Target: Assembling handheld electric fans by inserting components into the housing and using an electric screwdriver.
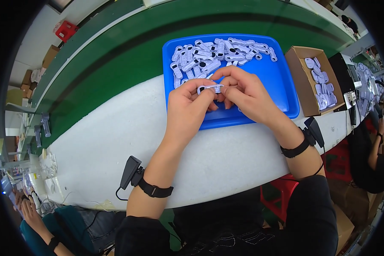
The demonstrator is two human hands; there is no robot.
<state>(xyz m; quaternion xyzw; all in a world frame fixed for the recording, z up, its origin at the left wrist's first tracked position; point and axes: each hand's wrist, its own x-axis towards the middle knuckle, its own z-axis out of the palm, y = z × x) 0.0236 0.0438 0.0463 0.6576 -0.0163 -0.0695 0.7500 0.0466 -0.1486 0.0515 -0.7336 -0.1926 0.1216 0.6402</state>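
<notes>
Judged best: light, even thumb pressure, both ends of the small white part [210,88] steadied. Left hand [184,104] pinches its left end, fingers narrow; right hand [252,97] closes on the right end, index arched. Forearms angle inward from lower frame. Part sits mid-frame, above blue tray [266,87]; beyond, similar parts [200,55] heaped along the tray's upper side.
</notes>
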